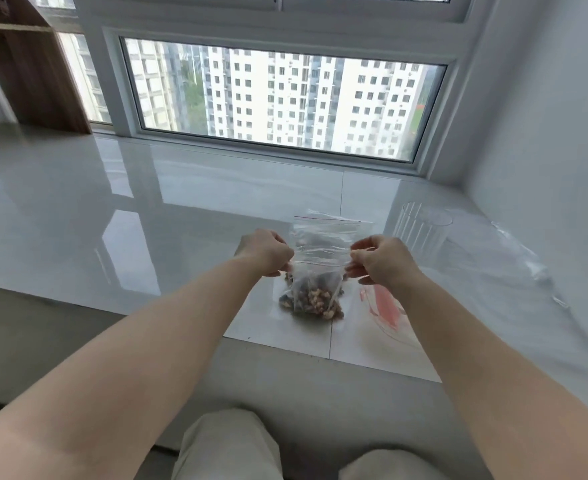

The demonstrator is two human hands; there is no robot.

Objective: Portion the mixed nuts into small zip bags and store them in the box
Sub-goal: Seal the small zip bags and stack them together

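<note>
You are holding a small zip bag [315, 275] up in front of you, just above the glossy white window ledge [147, 209], with its lower part hanging over a loose pile of mixed nuts [320, 304] lying on the ledge. Your left hand [268, 252] is pinching the bag's left edge near the zip strip, and your right hand [379, 259] is pinching the right edge at the same height; the fingers [356, 254] of both hands are curled in against the thumbs, not spread.

The bag is thin, clear film, so judge it as soft, light and slippery. It is sagging under the small load of nuts already inside, and it is probably going to fold if you are gripping only one corner. The zip strip is the stiffest part, so keep taking hold there, at both ends.

A second zip bag [327, 225] is standing just behind the first. A clear ribbed container [420, 230] is sitting to the right, near your right hand, and crumpled clear wrap [528, 261] is lying further right. Whether the zip is sealed cannot be told.
</note>
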